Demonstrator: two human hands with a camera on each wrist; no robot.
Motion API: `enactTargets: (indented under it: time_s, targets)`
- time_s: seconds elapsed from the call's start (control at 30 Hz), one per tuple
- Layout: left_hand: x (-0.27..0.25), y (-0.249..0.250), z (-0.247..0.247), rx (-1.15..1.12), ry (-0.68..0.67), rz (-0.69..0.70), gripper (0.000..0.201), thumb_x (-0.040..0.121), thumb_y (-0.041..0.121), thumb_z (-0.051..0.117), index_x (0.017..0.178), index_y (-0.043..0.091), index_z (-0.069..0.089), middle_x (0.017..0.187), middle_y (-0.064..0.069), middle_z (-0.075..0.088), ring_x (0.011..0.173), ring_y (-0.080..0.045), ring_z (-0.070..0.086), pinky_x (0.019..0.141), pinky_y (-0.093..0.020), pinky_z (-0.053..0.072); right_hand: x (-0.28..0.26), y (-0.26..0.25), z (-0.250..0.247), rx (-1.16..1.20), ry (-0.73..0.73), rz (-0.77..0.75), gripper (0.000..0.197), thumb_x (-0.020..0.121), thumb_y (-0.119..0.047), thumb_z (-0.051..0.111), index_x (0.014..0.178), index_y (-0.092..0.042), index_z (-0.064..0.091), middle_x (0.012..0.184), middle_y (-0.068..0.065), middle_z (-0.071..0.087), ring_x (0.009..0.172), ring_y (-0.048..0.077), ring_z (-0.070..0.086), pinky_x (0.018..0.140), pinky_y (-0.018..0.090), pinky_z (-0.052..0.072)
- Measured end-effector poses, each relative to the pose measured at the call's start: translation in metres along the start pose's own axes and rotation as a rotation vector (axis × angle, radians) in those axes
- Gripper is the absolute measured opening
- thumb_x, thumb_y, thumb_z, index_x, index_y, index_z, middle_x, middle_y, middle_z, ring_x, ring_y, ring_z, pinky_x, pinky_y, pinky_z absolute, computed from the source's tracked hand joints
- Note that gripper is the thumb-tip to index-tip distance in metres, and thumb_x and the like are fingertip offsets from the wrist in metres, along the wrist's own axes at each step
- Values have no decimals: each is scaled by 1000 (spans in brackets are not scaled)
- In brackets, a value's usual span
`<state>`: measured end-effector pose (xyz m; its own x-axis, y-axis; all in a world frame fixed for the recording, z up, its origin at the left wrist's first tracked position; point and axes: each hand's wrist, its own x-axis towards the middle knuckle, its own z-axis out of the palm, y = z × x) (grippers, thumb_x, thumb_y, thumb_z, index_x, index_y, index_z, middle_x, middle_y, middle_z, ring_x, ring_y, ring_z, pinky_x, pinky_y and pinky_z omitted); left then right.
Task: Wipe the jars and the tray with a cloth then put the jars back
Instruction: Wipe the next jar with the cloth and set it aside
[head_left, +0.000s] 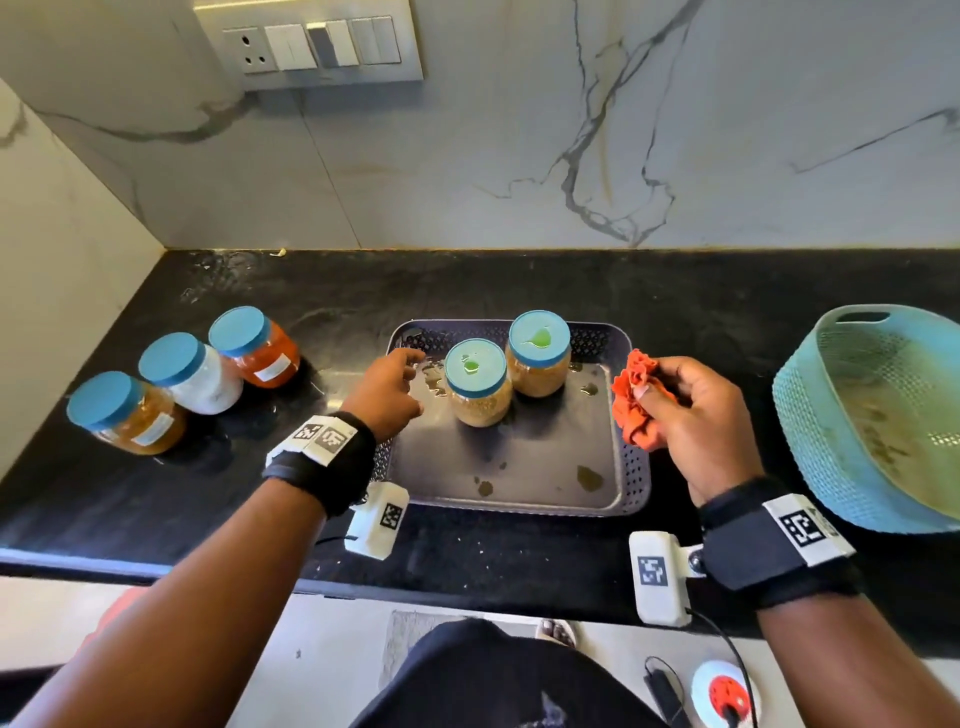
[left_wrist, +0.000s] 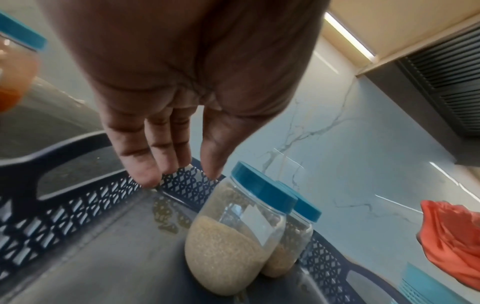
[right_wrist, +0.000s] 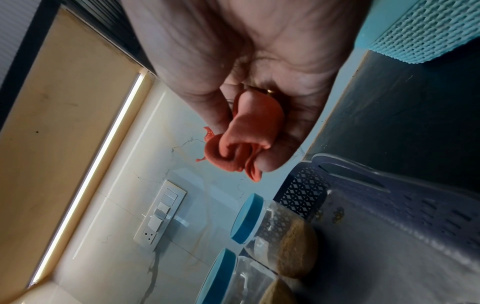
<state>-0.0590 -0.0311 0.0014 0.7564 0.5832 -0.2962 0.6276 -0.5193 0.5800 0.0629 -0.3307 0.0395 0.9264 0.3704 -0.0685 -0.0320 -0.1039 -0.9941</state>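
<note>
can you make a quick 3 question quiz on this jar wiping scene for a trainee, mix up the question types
1. How many jars stand inside the tray, and how many on the counter to its left?
2. True or false: the left hand grips a jar.
3. Multiple choice: the right hand holds A) a jar lid B) an orange cloth C) the teal basket

Key
1. Two inside: the nearer jar and the farther jar. Three on the counter: amber jar, white jar, orange jar.
2. False: its fingers are relaxed and hold nothing.
3. B
</note>
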Motion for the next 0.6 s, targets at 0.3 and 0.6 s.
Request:
enactTargets:
  time_s: [0.3,0.6]
  targets:
    - [-10,22,34,-57,104,16,94,63,51,92,136,16,43,127,-6,59,114,-24,59,97,-35,50,-7,-3,20,57,-70,63,10,98,5,55,99,1,64,69,6,72,49,18,47,41,24,39]
    - [0,38,51,-26,179,11,102,63,49,93,141,9,39,136,-17,46,126,-32,49,108,-36,42,-16,-4,11,3,-74,80,10,99,1,57,100,-2,66,78,34,64,57,29,47,44,26,43]
